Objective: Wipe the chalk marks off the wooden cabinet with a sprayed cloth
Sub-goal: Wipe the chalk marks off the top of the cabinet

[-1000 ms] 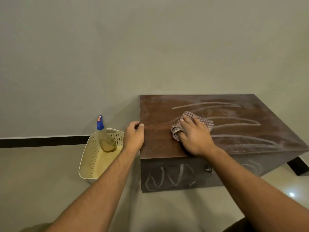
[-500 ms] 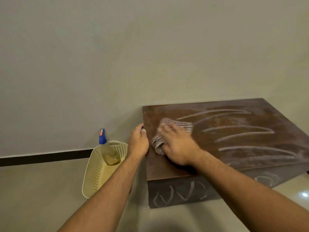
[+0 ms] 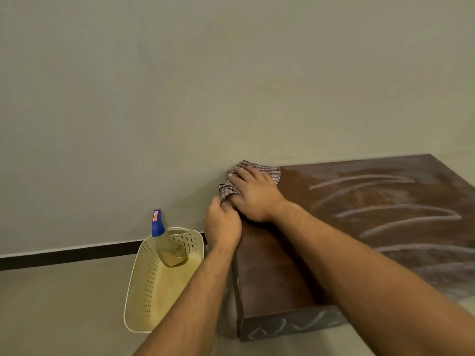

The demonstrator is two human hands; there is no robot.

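A low wooden cabinet [image 3: 277, 276] stands against the wall, its dark top crossed by white chalk marks [image 3: 395, 217]; more chalk zigzags show on its front face [image 3: 295, 327]. My right hand [image 3: 253, 196] presses a checked cloth [image 3: 259, 169] flat onto the top's far left corner, fingers spread over it. My left hand [image 3: 222, 223] grips the cabinet's left edge, fingers curled over it, just beside the cloth's hanging end.
A cream perforated basket [image 3: 144, 283] sits on the floor left of the cabinet, holding a spray bottle [image 3: 167, 242] with a blue nozzle and yellowish liquid. A plain wall with a dark skirting strip [image 3: 69, 253] runs behind.
My right hand has slid the cloth left and toward the wall, from the middle of the top to its far left corner. The left hand has stayed on the left edge. The view shifted left.
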